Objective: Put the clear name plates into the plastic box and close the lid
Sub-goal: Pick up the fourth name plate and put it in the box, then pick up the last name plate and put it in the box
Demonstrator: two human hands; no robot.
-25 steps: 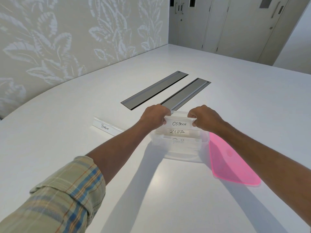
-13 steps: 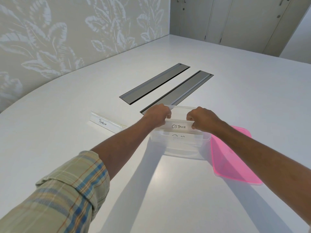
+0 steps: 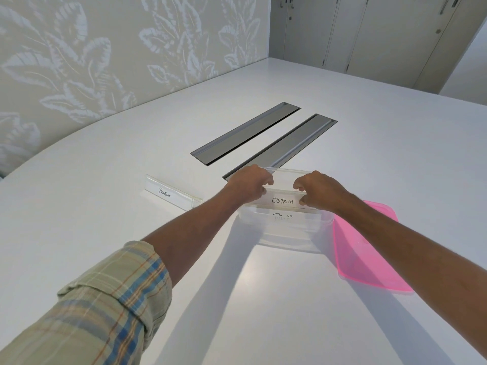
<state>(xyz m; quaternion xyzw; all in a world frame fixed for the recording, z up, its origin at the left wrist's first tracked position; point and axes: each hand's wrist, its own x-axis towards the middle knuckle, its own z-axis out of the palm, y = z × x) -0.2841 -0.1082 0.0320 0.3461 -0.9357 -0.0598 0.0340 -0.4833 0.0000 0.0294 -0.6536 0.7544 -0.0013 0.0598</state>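
Note:
A clear plastic box (image 3: 287,234) stands on the white table. My left hand (image 3: 249,185) and my right hand (image 3: 320,189) each grip one end of a clear name plate marked OSTRICH (image 3: 282,201), which sits low inside the box. Another name plate (image 3: 282,217) with partly hidden writing lies in the box nearer to me. A name plate marked PENGUIN (image 3: 168,193) lies on the table to the left of the box. The pink lid (image 3: 369,254) lies flat on the table, touching the box's right side.
Two long grey metal hatches (image 3: 245,133) (image 3: 292,143) are set into the table beyond the box. A leaf-patterned wall runs along the left, and cabinet doors stand at the far end.
Both hands have lowered the OSTRICH plate deeper into the box, covering the ZEBRA plate that showed a second ago. The view has tilted down a little.

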